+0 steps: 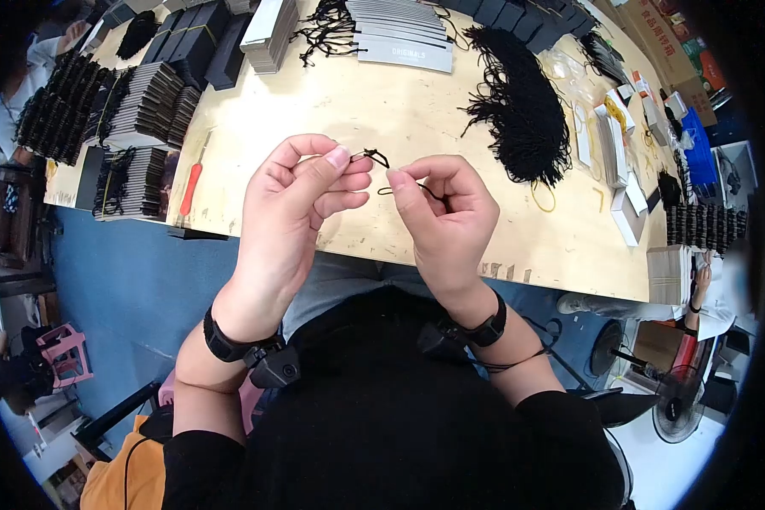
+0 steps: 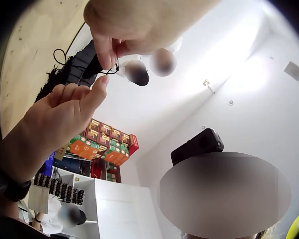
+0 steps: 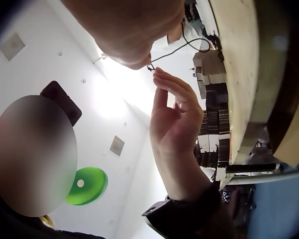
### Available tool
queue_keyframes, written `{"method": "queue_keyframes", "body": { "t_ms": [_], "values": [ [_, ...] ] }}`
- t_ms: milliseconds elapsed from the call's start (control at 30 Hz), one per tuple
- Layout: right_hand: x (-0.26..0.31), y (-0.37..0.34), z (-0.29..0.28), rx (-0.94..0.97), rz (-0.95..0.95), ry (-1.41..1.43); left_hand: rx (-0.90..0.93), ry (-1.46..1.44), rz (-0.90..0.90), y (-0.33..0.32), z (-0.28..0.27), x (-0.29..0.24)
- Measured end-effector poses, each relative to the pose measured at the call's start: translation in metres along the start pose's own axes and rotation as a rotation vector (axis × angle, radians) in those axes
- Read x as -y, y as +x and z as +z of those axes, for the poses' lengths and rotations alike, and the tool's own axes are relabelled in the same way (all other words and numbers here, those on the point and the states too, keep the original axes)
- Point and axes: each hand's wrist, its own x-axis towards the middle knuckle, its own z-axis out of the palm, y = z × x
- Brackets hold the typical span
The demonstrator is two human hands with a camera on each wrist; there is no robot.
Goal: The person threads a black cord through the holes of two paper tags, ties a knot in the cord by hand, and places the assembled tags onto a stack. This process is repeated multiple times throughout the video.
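Note:
In the head view a thin black cord (image 1: 376, 157) with a small knot or loop runs between both hands, above the near part of the wooden table (image 1: 382, 110). My left hand (image 1: 293, 183) pinches one end between thumb and fingertips. Thumb and curled forefinger of my right hand (image 1: 450, 223) pinch the cord farther along, and a loose loop hangs beside that thumb. The left wrist view shows the cord (image 2: 109, 72) at the fingertips of both hands. In the right wrist view a length of cord (image 3: 177, 51) curves away from the right hand (image 3: 129, 35).
A heap of black cords (image 1: 523, 110) lies right of centre. Grey printed tags (image 1: 404, 53) with cords are fanned at the back. Stacked tags (image 1: 140, 106) and a red-handled screwdriver (image 1: 192, 189) are at left. White boxes (image 1: 610, 144) stand at right.

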Motion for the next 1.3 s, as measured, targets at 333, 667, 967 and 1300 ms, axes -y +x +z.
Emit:
{"method": "queue_keyframes", "body": {
  "t_ms": [333,667,967,1300],
  "values": [
    [-0.003,0.001,0.005,0.039,-0.006,0.134,0.020,-0.014,-0.026,0.000,0.001,0.000],
    [-0.003,0.002,0.005,0.086,-0.023,0.149,0.062,0.121,0.031,-0.007,0.002,0.001],
    [0.004,0.001,0.000,0.182,-0.019,0.187,0.110,0.205,0.099,-0.013,0.002,-0.002],
    [0.002,-0.003,-0.002,0.239,-0.008,0.155,0.105,0.338,0.092,-0.016,0.003,-0.006]
  ]
}}
